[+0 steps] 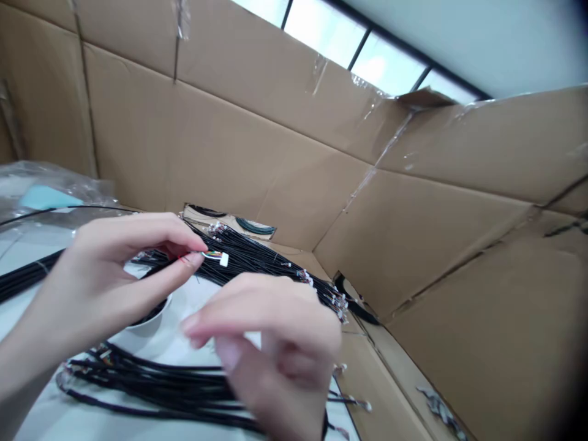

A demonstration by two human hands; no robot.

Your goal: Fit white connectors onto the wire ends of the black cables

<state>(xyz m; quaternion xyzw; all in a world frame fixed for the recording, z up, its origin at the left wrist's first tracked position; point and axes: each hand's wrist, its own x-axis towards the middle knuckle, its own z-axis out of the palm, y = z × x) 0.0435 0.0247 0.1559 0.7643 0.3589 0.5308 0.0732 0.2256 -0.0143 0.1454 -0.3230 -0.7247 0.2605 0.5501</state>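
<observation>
My left hand (133, 260) pinches a cable's thin coloured wires (212, 253) between thumb and forefinger. A small white connector plug (224, 260) sticks out to the right of the fingertips. My right hand (280, 343) hovers lower and to the right, apart from the plug and blurred by motion. Its fingers are curled with the thumb close under the forefinger; whether something small is between them is hidden. Below both hands lies a bundle of black cables (160, 392) with wire ends showing, partly covered by my right hand.
A larger pile of black cables (248, 251) with white plugs lies behind my hands. A white round container (154, 318) sits under my left hand. Clear plastic wrapping (98, 190) is at the left. Tall cardboard walls (257, 147) enclose the white table (184, 312).
</observation>
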